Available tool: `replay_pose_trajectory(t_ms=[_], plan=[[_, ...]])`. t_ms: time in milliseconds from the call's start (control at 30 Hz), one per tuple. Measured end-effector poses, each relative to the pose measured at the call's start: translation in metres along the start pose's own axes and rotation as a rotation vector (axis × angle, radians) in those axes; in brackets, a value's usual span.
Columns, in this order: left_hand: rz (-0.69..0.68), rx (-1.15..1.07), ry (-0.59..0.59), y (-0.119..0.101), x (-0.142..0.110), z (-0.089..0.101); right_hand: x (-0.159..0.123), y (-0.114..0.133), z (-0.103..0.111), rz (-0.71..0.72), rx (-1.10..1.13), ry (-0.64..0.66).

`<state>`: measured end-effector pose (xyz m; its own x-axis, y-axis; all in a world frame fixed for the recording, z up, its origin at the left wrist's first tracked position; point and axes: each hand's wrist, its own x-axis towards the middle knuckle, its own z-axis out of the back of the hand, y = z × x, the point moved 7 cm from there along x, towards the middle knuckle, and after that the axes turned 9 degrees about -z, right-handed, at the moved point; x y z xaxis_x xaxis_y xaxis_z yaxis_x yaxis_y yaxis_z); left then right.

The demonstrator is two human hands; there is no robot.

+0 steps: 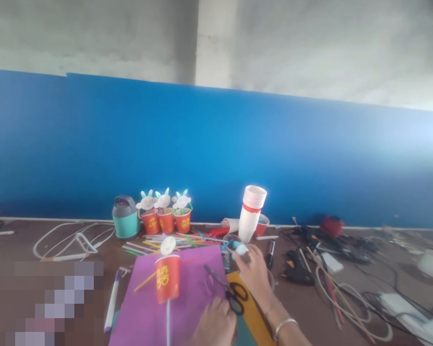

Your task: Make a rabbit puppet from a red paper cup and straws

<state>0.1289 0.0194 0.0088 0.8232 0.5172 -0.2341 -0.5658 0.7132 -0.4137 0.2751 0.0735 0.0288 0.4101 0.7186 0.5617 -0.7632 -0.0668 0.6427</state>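
Over purple paper is a red paper cup with yellow markings. A white round piece shows at its top, a yellow stick beside it and a pale stick below. My left hand rests with curled fingers on the paper's right part, close to black-handled scissors; whatever it holds is hidden. Stretched forward, my right hand has its fingers apart near a small white and blue item. I cannot tell whether they touch.
Three red cups with rabbit-like figures stand behind, beside a teal container. Coloured sticks lie before them. Stacked white cups rise behind my right hand. A black glue gun and cables lie rightward; a marker leftward.
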Motion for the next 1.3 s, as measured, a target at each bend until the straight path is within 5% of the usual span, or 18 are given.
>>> replay_pose_trajectory(t_ms=[533,700,967,1133,1300], plan=[[-0.012,-0.072,-0.218,0.02,-0.01,-0.006,-0.001,0.004,0.002,-0.01,-0.027,0.027],[-0.027,-0.267,-0.272,0.027,-0.011,-0.009,-0.002,0.005,0.003,-0.019,0.03,0.041],[-0.023,-0.886,-0.797,0.065,-0.004,0.043,-0.011,0.025,-0.006,-0.08,0.241,0.261],[0.022,-1.006,-0.945,0.083,-0.01,0.056,-0.023,0.04,-0.011,-0.097,0.288,0.392],[0.06,-1.074,-0.953,0.088,-0.012,0.056,-0.029,0.06,-0.01,-0.054,0.345,0.522]])
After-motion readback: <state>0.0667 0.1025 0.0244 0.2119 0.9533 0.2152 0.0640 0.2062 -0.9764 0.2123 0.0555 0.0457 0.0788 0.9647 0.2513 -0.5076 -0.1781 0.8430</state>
